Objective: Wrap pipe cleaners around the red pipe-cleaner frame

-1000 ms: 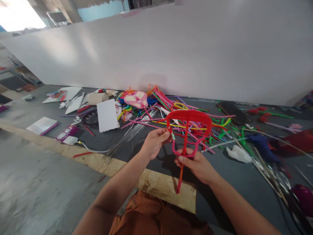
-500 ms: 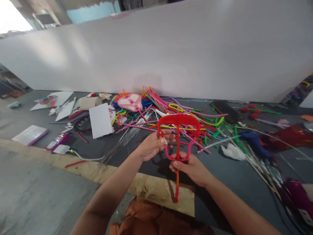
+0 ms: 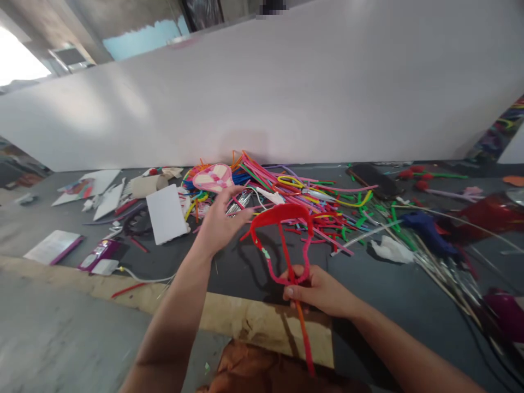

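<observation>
My right hand (image 3: 311, 291) pinches the stem of a pipe-cleaner figure (image 3: 282, 214), where the pink lower loop meets it. The figure has a thick red arched top, pink wavy sides with a small pale green bit on the left, and a red-orange stem hanging below my fingers. My left hand (image 3: 223, 218) is apart from the figure, fingers stretched out over the pile of loose pipe cleaners (image 3: 266, 176). Just behind its fingertips lies a pink and cream heart-shaped piece (image 3: 213, 178) on the dark table (image 3: 233, 273).
A white card (image 3: 166, 214) and a purple device with a white cable (image 3: 98, 255) lie at left. On the right are a blue-handled tool (image 3: 428, 234), crumpled white tissue (image 3: 393, 250), a black elongated object (image 3: 374, 181) and thin wires. A white panel (image 3: 262, 93) stands behind.
My left hand has let go of the figure's left side and moved left and forward to the pile. The figure has tilted and dropped slightly in my right hand.
</observation>
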`<action>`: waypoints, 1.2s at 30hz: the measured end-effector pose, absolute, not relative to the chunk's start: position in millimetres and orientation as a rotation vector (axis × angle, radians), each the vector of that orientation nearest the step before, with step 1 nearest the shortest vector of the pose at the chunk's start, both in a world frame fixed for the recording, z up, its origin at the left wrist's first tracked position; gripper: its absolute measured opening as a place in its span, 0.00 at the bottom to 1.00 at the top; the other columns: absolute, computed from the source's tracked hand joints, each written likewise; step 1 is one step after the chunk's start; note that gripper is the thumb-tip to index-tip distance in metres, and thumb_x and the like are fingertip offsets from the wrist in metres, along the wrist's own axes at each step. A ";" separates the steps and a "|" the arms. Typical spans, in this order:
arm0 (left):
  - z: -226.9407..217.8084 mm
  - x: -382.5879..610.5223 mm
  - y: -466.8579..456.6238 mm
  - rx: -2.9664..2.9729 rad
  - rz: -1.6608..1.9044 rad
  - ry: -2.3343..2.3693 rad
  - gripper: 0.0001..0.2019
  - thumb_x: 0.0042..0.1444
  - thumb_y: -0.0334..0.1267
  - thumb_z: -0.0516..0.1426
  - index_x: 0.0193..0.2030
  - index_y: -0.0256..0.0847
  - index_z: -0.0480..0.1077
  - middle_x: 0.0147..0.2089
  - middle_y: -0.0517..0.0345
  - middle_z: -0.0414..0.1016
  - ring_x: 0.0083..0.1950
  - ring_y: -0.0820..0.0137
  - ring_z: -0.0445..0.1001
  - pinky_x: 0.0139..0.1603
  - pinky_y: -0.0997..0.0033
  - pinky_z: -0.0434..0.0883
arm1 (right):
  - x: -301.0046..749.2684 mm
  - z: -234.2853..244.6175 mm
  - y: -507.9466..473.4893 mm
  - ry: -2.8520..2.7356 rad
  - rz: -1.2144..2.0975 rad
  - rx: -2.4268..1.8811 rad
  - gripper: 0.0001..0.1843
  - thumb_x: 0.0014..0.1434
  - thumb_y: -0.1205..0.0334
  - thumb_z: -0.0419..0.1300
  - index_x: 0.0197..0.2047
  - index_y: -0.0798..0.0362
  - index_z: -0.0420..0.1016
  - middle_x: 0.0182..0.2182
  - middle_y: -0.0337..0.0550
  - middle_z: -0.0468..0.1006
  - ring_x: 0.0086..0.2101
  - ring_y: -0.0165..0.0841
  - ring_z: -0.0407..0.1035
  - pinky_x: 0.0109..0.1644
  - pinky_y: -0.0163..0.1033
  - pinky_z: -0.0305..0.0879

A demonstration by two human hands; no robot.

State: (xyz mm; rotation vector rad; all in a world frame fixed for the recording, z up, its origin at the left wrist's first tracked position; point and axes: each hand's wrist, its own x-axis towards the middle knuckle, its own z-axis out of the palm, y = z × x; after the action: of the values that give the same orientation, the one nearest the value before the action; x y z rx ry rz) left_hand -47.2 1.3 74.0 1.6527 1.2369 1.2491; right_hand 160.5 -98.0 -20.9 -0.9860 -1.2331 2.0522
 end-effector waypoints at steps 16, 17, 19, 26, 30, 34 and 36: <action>76.3 1.8 27.5 2.023 0.064 0.644 0.08 0.48 0.33 0.60 0.36 0.36 0.75 0.33 0.60 0.76 0.35 0.72 0.71 0.38 0.76 0.64 | 197.4 -19.9 -78.7 -1.334 1.972 -0.937 0.20 0.51 0.54 0.65 0.45 0.52 0.71 0.32 0.38 0.72 0.29 0.27 0.65 0.32 0.32 0.63; 73.2 2.1 28.3 2.030 0.050 0.622 0.09 0.49 0.35 0.60 0.38 0.36 0.75 0.35 0.59 0.76 0.36 0.72 0.72 0.39 0.76 0.64 | 200.0 -19.2 -75.9 -1.265 1.865 -0.963 0.19 0.51 0.54 0.65 0.45 0.52 0.72 0.33 0.39 0.73 0.29 0.27 0.66 0.33 0.33 0.64; 65.8 4.0 29.8 2.028 0.038 0.572 0.11 0.52 0.38 0.59 0.40 0.37 0.74 0.37 0.58 0.76 0.39 0.72 0.72 0.41 0.76 0.64 | 200.8 -17.3 -72.7 -1.167 1.674 -0.991 0.17 0.53 0.53 0.63 0.44 0.52 0.73 0.32 0.40 0.73 0.29 0.27 0.66 0.33 0.34 0.64; 46.4 18.0 30.8 1.916 -0.015 0.590 0.12 0.51 0.42 0.59 0.38 0.36 0.74 0.32 0.61 0.74 0.33 0.74 0.70 0.34 0.78 0.64 | 192.1 -13.5 -75.9 -0.956 1.463 -1.067 0.12 0.55 0.51 0.61 0.36 0.51 0.74 0.24 0.38 0.73 0.23 0.27 0.64 0.28 0.34 0.63; 41.5 21.9 30.5 1.871 -0.027 0.592 0.11 0.50 0.41 0.58 0.36 0.36 0.74 0.28 0.63 0.72 0.29 0.76 0.67 0.31 0.79 0.62 | 192.9 -10.4 -75.5 -0.988 1.441 -1.148 0.12 0.52 0.52 0.64 0.33 0.52 0.73 0.21 0.35 0.71 0.22 0.26 0.64 0.27 0.33 0.62; 39.4 21.1 31.2 1.820 -0.041 0.548 0.12 0.48 0.41 0.60 0.38 0.37 0.74 0.31 0.63 0.73 0.31 0.76 0.68 0.33 0.79 0.63 | 192.0 -7.7 -75.2 -1.019 1.465 -1.169 0.13 0.52 0.52 0.63 0.32 0.53 0.71 0.20 0.35 0.71 0.22 0.27 0.65 0.27 0.33 0.62; 39.1 21.0 31.6 1.808 -0.047 0.553 0.13 0.47 0.42 0.62 0.38 0.37 0.74 0.32 0.62 0.73 0.32 0.75 0.68 0.34 0.79 0.63 | 191.3 -7.4 -75.1 -1.018 1.475 -1.156 0.13 0.53 0.51 0.63 0.32 0.53 0.71 0.20 0.35 0.71 0.21 0.27 0.65 0.27 0.33 0.63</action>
State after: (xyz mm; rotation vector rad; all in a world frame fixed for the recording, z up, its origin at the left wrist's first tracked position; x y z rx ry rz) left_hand 21.0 31.6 39.1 1.8081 0.5529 -0.0466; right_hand 191.3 -75.1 -7.4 -1.1559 -1.0184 1.4755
